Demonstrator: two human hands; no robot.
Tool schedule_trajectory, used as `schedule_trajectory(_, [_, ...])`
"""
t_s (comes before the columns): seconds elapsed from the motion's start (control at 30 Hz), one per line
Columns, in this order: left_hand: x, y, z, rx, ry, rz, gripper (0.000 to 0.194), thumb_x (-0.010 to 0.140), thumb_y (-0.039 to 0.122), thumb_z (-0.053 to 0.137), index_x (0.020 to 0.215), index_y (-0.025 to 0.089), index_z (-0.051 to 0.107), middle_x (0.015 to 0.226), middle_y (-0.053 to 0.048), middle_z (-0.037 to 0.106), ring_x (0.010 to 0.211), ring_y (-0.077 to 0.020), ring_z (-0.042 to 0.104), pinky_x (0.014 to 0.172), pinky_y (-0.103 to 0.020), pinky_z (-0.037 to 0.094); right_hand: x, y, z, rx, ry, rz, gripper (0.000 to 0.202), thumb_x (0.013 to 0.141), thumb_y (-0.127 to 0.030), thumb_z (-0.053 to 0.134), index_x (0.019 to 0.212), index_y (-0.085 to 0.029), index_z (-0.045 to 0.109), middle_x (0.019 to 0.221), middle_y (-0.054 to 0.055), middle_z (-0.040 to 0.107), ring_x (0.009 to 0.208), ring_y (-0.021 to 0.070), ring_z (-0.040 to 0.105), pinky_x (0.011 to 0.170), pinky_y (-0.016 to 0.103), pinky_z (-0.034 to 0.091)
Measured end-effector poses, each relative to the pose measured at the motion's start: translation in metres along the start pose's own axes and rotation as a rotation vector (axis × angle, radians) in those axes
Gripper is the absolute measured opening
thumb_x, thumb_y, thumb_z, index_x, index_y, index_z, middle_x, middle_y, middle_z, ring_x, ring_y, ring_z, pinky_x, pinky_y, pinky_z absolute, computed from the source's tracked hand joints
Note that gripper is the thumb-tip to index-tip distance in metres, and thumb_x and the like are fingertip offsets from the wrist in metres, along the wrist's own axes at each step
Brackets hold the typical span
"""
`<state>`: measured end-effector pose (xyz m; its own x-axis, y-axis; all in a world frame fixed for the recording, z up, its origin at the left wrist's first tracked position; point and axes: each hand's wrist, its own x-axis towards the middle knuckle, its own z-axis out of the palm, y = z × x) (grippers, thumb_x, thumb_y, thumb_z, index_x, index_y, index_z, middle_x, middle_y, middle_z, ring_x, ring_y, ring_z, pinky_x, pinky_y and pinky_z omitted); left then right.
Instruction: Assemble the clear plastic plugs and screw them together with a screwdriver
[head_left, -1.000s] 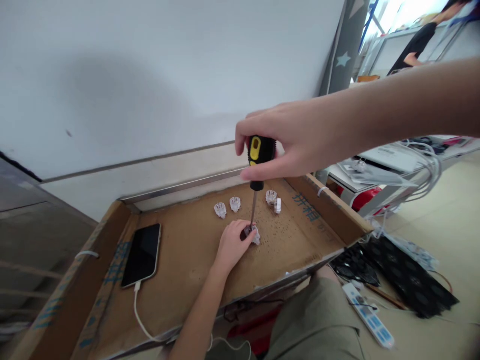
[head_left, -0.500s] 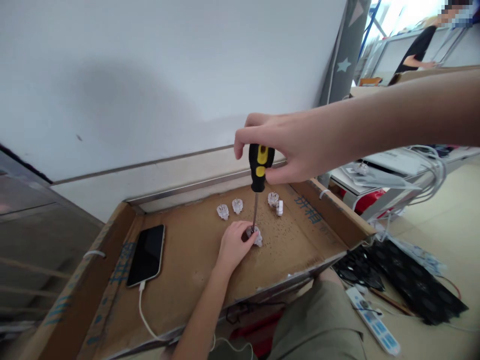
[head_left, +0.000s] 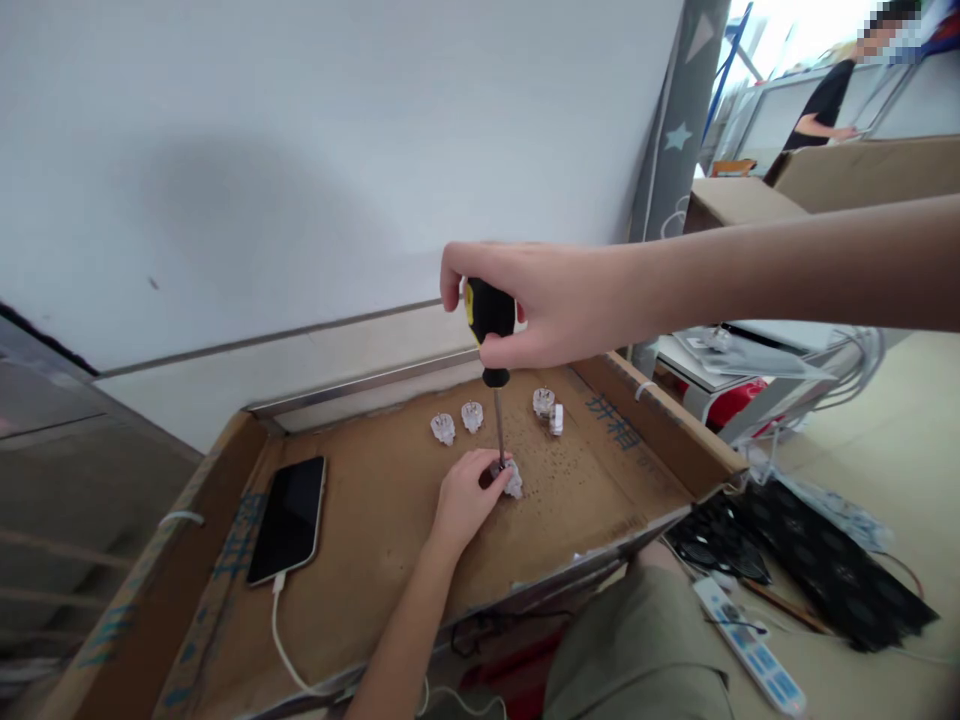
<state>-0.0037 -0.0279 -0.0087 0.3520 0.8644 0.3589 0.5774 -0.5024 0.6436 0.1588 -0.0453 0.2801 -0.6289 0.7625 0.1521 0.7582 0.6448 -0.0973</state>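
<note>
My right hand point(head_left: 517, 300) grips the black and yellow handle of a screwdriver point(head_left: 491, 310), held upright with its shaft pointing down. The tip meets a small whitish plug point(head_left: 512, 480) on the cardboard. Thumb and fingers of my left hand point(head_left: 474, 492) pinch that plug from its left side and hide part of it. Beyond it lie two similar plugs point(head_left: 443, 428) side by side, prongs up. Farther right sit another prongs-up plug point(head_left: 544, 401) and, touching or close to it, a white piece point(head_left: 556, 419) on its side.
The cardboard tray point(head_left: 360, 560) has raised side walls, with many tiny dark specks right of my left hand. A phone point(head_left: 289, 520) on a white cable lies at left. A power strip point(head_left: 750, 645) and black panels point(head_left: 832, 560) are on the floor. A person point(head_left: 821, 105) stands far right.
My right hand has turned the screwdriver handle, so its yellow part now faces left, and the hand sits slightly farther left. My left hand still holds the plug.
</note>
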Motion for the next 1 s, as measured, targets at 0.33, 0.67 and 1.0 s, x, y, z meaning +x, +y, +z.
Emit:
schedule_trajectory(0.33, [0.001, -0.001, -0.001, -0.015, 0.001, -0.046, 0.018, 0.082, 0.029, 0.057, 0.098, 0.025, 0.063, 0.098, -0.001, 0.067, 0.088, -0.017, 0.061, 0.081, -0.031, 0.048, 0.016, 0.005, -0.007, -0.192, -0.073, 0.017, 0.035, 0.078, -0.048, 0.044, 0.108, -0.029, 0.048, 0.081, -0.002, 0.056, 0.059, 0.0072, 0.045, 0.053, 0.022, 0.03])
schedule_trajectory(0.67, [0.001, 0.001, -0.002, -0.008, 0.005, -0.032, 0.014, 0.082, 0.028, 0.057, 0.093, 0.023, 0.064, 0.094, -0.002, 0.067, 0.087, -0.0167, 0.061, 0.08, -0.03, 0.048, 0.019, 0.009, -0.012, -0.236, -0.168, 0.017, 0.035, 0.074, -0.039, 0.055, 0.107, -0.028, 0.053, 0.1, -0.002, 0.054, 0.067, 0.0043, 0.045, 0.059, 0.021, 0.032])
schedule_trajectory(1.0, [0.002, 0.0, -0.001, 0.011, 0.008, 0.02, 0.019, 0.076, 0.028, 0.063, 0.095, 0.023, 0.063, 0.094, -0.002, 0.066, 0.089, -0.0189, 0.058, 0.082, -0.033, 0.047, 0.018, 0.006, -0.011, -0.344, -0.124, 0.033, 0.033, 0.077, -0.04, 0.052, 0.108, -0.029, 0.051, 0.103, -0.002, 0.051, 0.074, 0.0078, 0.045, 0.062, 0.023, 0.03])
